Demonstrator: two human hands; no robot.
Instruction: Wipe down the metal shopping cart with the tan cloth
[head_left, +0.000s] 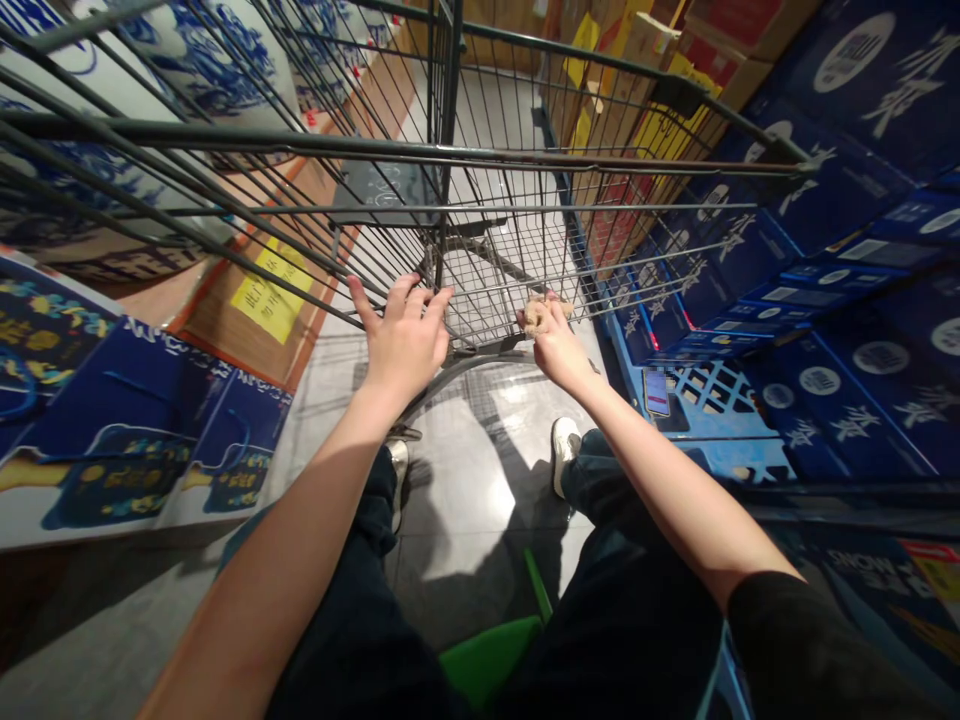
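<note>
A dark wire shopping cart fills the upper middle of the head view. My left hand lies against its near lower wires with fingers spread, and nothing shows in its grasp. To the right, my right hand has its fingers closed around a crumpled beige cloth, close to the cart's lower wires. Part of the cloth is hidden by the fingers.
Blue-and-white jars stand on a wooden platform at left, above blue gift bags. Blue boxes are stacked at right. A phone lies on a blue pallet. Something green is between my legs.
</note>
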